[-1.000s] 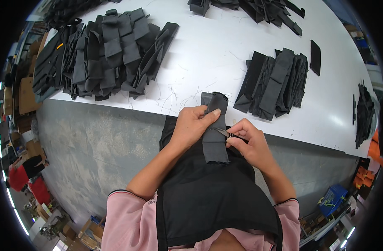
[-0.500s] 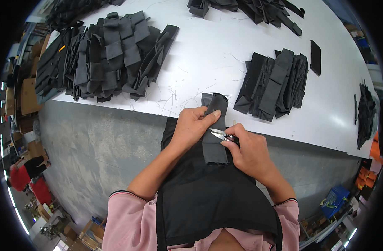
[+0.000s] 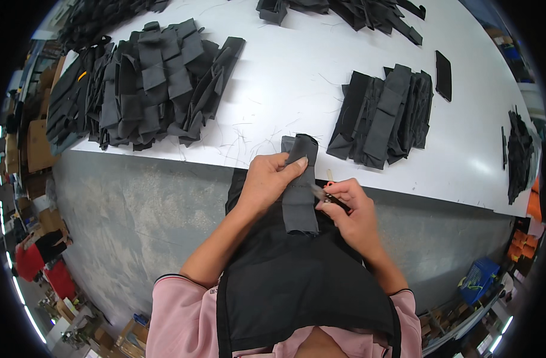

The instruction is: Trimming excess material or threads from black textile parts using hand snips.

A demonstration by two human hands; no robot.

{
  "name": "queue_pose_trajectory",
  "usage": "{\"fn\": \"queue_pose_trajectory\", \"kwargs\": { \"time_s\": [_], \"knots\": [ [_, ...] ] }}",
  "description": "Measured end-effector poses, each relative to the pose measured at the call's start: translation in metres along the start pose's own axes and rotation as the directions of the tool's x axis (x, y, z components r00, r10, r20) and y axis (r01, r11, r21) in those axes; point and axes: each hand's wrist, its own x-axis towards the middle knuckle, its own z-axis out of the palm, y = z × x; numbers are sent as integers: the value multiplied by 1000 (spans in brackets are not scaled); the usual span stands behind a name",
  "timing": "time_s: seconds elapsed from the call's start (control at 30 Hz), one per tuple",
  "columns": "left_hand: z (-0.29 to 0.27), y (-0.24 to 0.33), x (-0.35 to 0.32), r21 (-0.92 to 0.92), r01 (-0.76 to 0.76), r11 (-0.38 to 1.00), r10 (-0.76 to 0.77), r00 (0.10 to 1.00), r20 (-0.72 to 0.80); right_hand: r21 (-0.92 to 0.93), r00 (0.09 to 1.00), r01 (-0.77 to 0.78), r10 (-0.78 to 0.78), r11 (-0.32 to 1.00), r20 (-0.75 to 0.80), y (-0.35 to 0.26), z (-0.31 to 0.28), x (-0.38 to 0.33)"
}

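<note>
Head view: at the frame's centre, the left hand pinches a dark fabric strip between thumb and fingers; the right hand is curled around small snips, tips at the strip's right edge. Dark fabric piles lie on a white table across the top, above grey floor. Marking on the pink shirt is illegibly small.

Lane beyond the grip, cloth on either side
Past the left hand pinching the dark grey rectangular fabric strip, the flat white tabletop gives passage between a broad heap of folded charcoal cloth strips ahead-left and a smaller charcoal cloth bundle ahead-right; the right hand, holding small black-handled metal snips, blocks close right; clearance beneath the grip is hard to judge.
</note>
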Motion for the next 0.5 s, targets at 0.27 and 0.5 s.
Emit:
{"fn": "queue_pose_trajectory", "kwargs": {
  "time_s": [0.27,0.5],
  "knots": [
    [2,16,-3,-294,192,937,-162,979,122,-117,990,141,-143,983,-11,5,-8,3],
    [0,-10,4,-485,363,796,-206,915,348,-230,965,263,-255,937,65,-17,2,0]
  ]
}}
